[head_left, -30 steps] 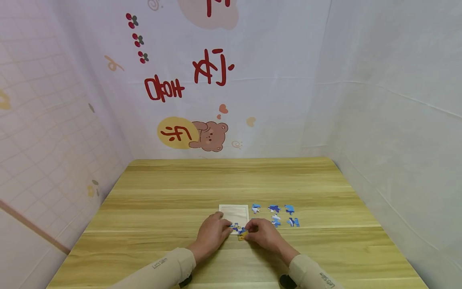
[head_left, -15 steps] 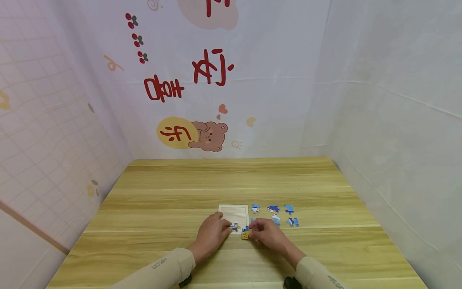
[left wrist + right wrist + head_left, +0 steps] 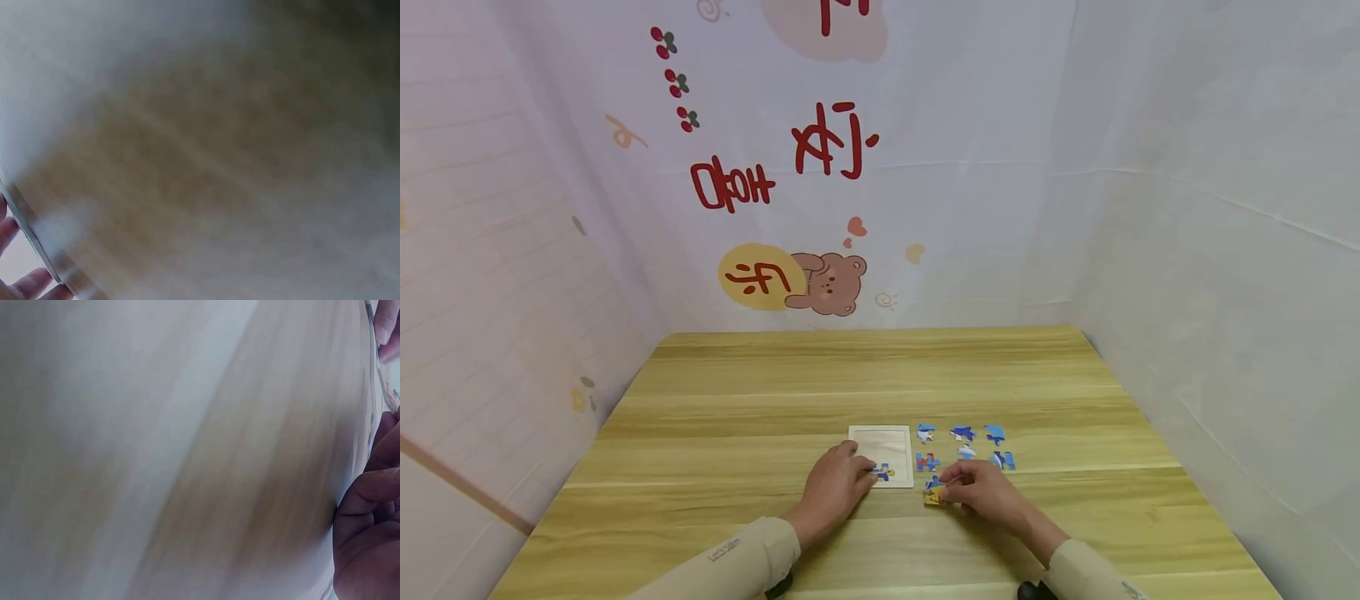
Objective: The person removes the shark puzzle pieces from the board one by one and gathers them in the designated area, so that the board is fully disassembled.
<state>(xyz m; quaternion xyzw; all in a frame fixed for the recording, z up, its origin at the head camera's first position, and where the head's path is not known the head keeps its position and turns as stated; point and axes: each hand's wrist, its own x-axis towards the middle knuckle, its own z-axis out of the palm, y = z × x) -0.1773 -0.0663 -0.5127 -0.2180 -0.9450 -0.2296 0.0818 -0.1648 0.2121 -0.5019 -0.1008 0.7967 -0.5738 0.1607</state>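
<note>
In the head view my left hand point(image 3: 833, 485) lies over the lower left corner of a square white puzzle frame point(image 3: 912, 457), its fingertips on the left side. One blue and yellow jigsaw piece point(image 3: 883, 472) lies inside the frame, beside the left fingertips. My right hand point(image 3: 988, 492) pinches another jigsaw piece point(image 3: 933, 493), blue above and yellow below, just right of the frame's lower right corner. In the wrist views, only parts of the left hand point(image 3: 31, 284) and right hand point(image 3: 369, 519) show at the edges.
Several loose jigsaw pieces lie in rows right of the frame, among them a blue and red piece point(image 3: 927, 462) and a dark blue piece point(image 3: 962, 432). The wooden table point(image 3: 737, 400) meets white cloth walls point(image 3: 970, 208) at its back and sides.
My right hand has moved right with the pinched jigsaw piece, from the frame's lower right corner to outside it. The blue and red piece has come into sight. My left hand stays on the frame.
</note>
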